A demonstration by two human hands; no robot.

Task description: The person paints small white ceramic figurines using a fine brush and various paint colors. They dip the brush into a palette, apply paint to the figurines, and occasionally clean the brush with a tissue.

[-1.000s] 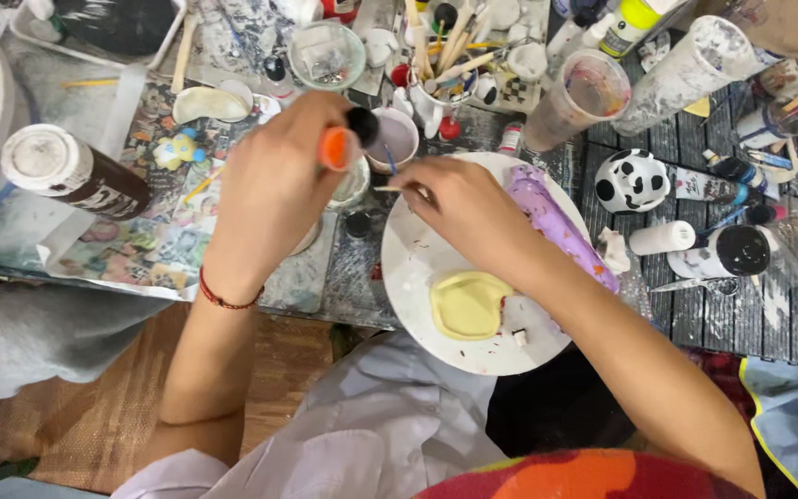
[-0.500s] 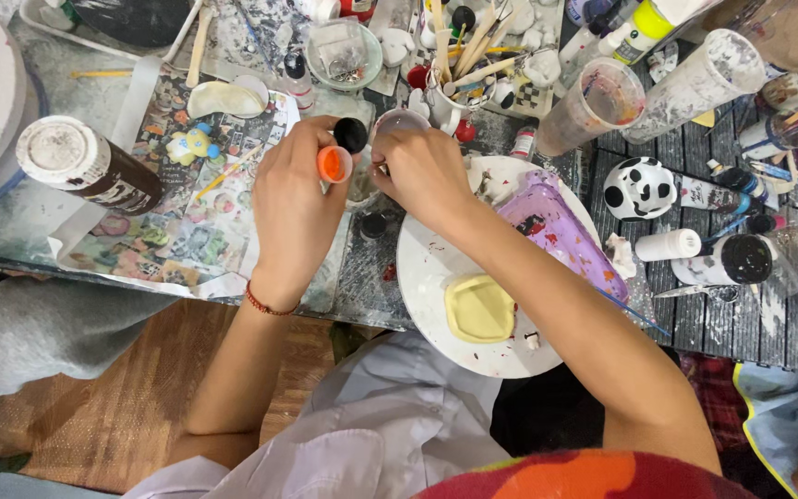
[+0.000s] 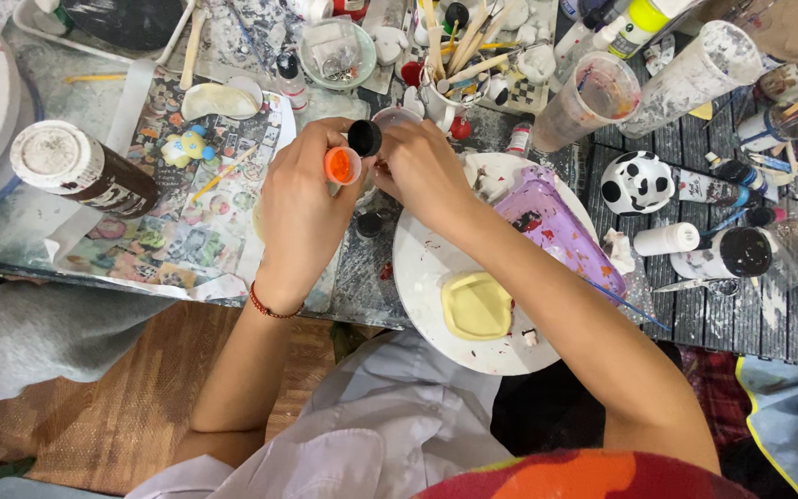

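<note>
While gripping a small orange paint pot in the left hand, right hand pinched on its black cap, just above the white plate.

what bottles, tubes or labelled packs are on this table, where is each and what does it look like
Brown bottle: far left, lying tilted, white cap, pale label.
Orange paint pot: held in the left hand, small, round, open.
Black cap: at the right hand, round.
White tube: right of the white plate, lying flat.
Printed sheet: under the left hand, many small coloured pictures.
</note>
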